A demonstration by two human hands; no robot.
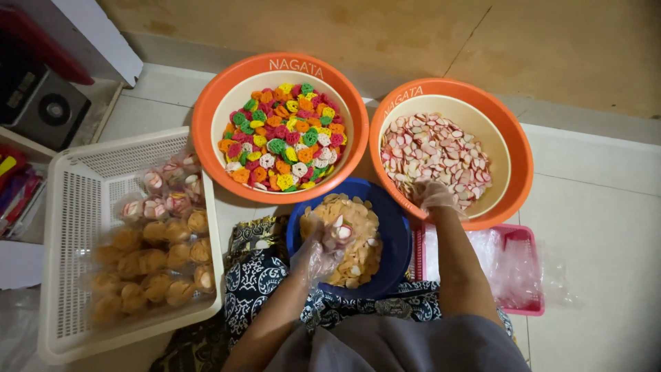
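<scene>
My left hand, in a thin clear plastic glove, hovers over the blue bowl of pale yellow crackers and holds several pink-and-white crackers. My right hand, gloved too, reaches into the right orange bowl, fingers down among the pink-and-white crackers; what it grips is hidden. The left orange bowl holds a heap of multicoloured flower-shaped crackers.
A white plastic basket at the left holds several sealed clear bags of crackers. A pink basket with clear plastic bags lies at the right. A patterned cloth covers my lap. Shelves with a dark box stand at the far left, on a tiled floor.
</scene>
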